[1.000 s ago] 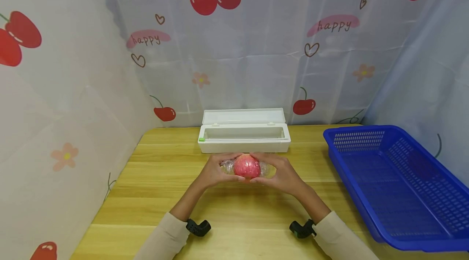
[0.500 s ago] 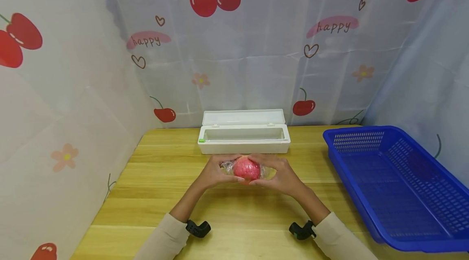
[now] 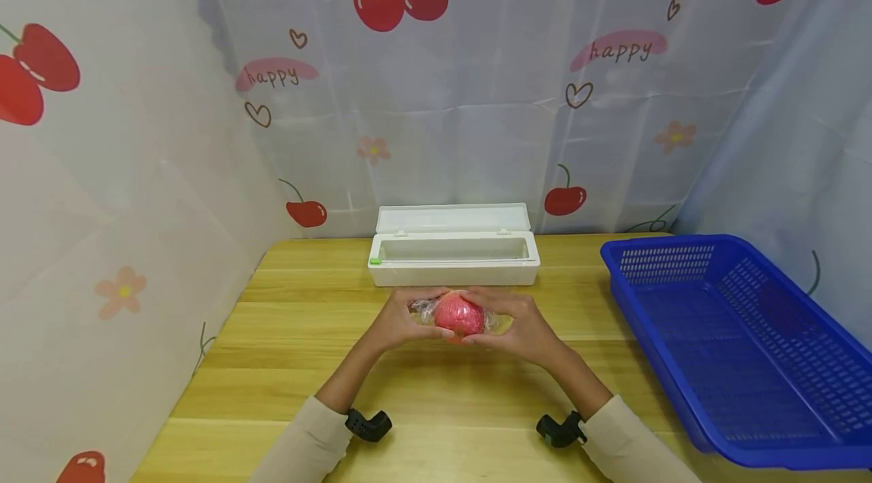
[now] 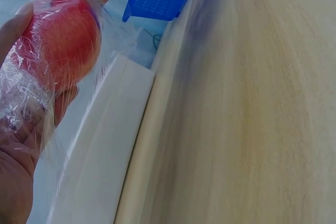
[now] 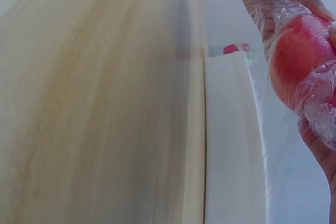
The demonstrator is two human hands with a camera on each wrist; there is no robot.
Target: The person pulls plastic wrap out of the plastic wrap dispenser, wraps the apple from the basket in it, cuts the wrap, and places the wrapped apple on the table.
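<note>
Between my two hands is a red apple covered in clear plastic wrap. My left hand grips its left side, thumb toward me and fingers on the far side. From the right, my right hand holds it the same way. Loose, crumpled film bunches out on both sides of the apple, inside the curve of each hand. The wrist views show the film stretched tight and shiny over the red skin. In the left wrist view, the apple is held above the table.
Just beyond my hands stands a long white cling film box, its lid raised, with a small green piece at its left front. A large blue plastic basket sits at the right. Cherry-printed curtain surrounds the wooden table.
The apple has turned slightly in my hands, and my right fingers and thumb have shifted a little over it. Both hands stay in nearly the same place.
</note>
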